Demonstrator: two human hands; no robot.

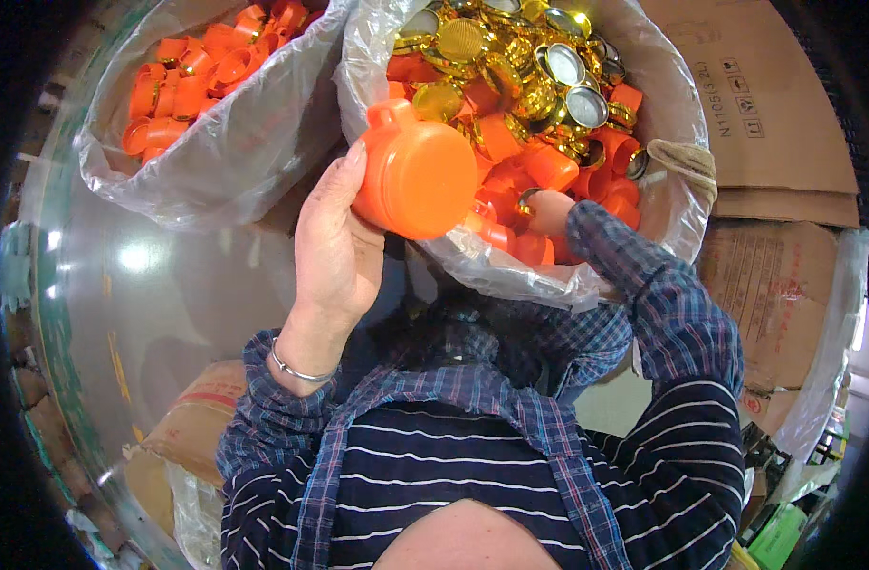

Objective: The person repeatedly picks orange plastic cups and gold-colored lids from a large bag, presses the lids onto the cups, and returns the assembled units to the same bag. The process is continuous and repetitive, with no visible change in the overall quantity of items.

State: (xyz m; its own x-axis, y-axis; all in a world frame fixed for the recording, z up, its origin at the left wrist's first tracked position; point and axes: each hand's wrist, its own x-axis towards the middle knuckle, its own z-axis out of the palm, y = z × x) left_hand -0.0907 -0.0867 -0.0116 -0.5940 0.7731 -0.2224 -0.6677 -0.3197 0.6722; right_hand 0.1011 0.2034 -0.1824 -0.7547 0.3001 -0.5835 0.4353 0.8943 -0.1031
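Note:
My left hand (337,255) is raised in front of the near bag and wraps round an orange plastic cup (423,180) with a small loop handle. The cup's round flat end faces me. Deep among the loose parts, my right hand (550,213) is closed, its fingertips at a small gold-rimmed cap (526,201); part of the fingers is hidden. Around it lie more orange cups (552,169) and, farther back, a heap of shiny gold caps (539,95), some turned to show silvery insides.
A clear plastic liner bag (677,104) holds the mixed parts. At the left stands another lined bag (216,161) of orange cups. Cardboard (767,114) rises at the right, with a carton (762,304) below it. A brown package (197,418) lies at lower left.

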